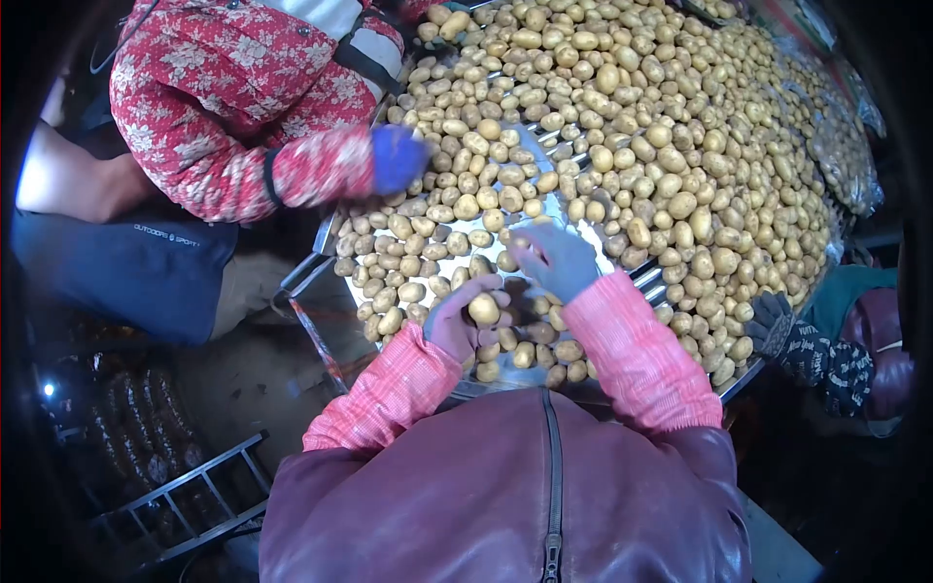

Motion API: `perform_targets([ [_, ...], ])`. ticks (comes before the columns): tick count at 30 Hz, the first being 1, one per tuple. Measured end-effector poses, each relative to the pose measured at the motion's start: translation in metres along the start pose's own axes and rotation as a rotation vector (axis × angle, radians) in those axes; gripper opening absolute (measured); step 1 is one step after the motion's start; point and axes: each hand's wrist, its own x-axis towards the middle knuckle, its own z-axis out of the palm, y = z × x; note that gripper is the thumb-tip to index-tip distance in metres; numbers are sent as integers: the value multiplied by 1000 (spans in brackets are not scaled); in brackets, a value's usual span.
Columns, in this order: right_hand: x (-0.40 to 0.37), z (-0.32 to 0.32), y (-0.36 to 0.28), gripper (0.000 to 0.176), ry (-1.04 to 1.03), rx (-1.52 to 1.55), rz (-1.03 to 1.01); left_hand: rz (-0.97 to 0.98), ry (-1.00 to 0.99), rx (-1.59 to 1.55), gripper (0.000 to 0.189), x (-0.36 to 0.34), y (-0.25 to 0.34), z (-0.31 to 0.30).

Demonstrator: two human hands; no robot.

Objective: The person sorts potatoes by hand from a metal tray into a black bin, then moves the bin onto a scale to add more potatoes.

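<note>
In the head view my left hand [452, 325], gloved with bare fingertips, is closed around a pale yellow potato [483, 310] near the table's front. To its right and slightly farther forward, my right hand [559, 262] wears a blue-grey glove and is above the metal tabletop [559, 209]. Its fingers curl inward; what they hold, if anything, I cannot make out. Loose potatoes [418, 257] lie left of my hands, and more potatoes [525, 355] sit just below them by the near edge.
A large heap of potatoes [671, 146] covers the back and right. Metal tines [649, 282] poke out beside my right sleeve. At left, a co-worker's blue-gloved hand [398, 158] reaches over the potatoes; another person's dark glove [773, 325] rests at the right edge. A metal ladder [194, 496] lies lower left.
</note>
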Motion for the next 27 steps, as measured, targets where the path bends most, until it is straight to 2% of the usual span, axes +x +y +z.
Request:
perform_targets([
  [1, 19, 6, 2, 22, 29, -49, -47, -99, -34, -146, 46, 4, -9, -15],
  [2, 37, 24, 25, 33, 39, -252, -229, -198, -67, -294, 43, 6, -13, -24],
  [4, 63, 38, 29, 38, -153, -514, -188, -231, -8, -265, 43, 0, -1, -17],
  [6, 76, 49, 36, 40, -155, -530, -186, -239, 67, -332, 46, -3, 6, -12],
  [8, 78, 55, 40, 42, -170, -547, -186, -178, 15, -422, 45, -1, -3, -23],
  [10, 73, 52, 49, 44, -307, -541, -4, -158, 54, -360, 46, 4, -4, -28],
  [12, 55, 42, 48, 47, -258, -486, -54, -133, 46, -347, 45, 6, -4, -31],
  [14, 43, 19, 22, 48, -390, -140, 78, -88, 33, -296, 46, 9, 1, -35],
  [16, 36, 24, 4, 49, -417, 48, -104, -161, 72, -374, 42, 10, 2, -35],
  [17, 38, 26, -5, 40, -311, 64, -208, 122, 80, -37, 41, 11, -7, -33],
  [18, 41, 39, -4, 40, -314, 65, -210, 407, 85, 307, 40, 11, -15, -32],
  [19, 47, 56, 2, 36, -287, -124, -255, -17, 63, -136, 37, 1, 6, -28],
  [20, 54, 64, -3, 33, -256, -315, -297, -11, 65, -134, 37, -1, 7, -31],
  [21, 58, 69, -7, 30, -311, -454, -326, -85, 89, -240, 35, -4, 7, -33],
  [22, 63, 76, -9, 30, -312, -455, -330, -160, 112, -347, 33, -6, 7, -34],
  [24, 66, 89, -8, 38, -333, -504, -252, -102, 107, -247, 35, -8, 3, -36],
  [27, 59, 88, -1, 40, -413, -511, -230, -127, 156, -408, 37, -3, -7, -48],
])
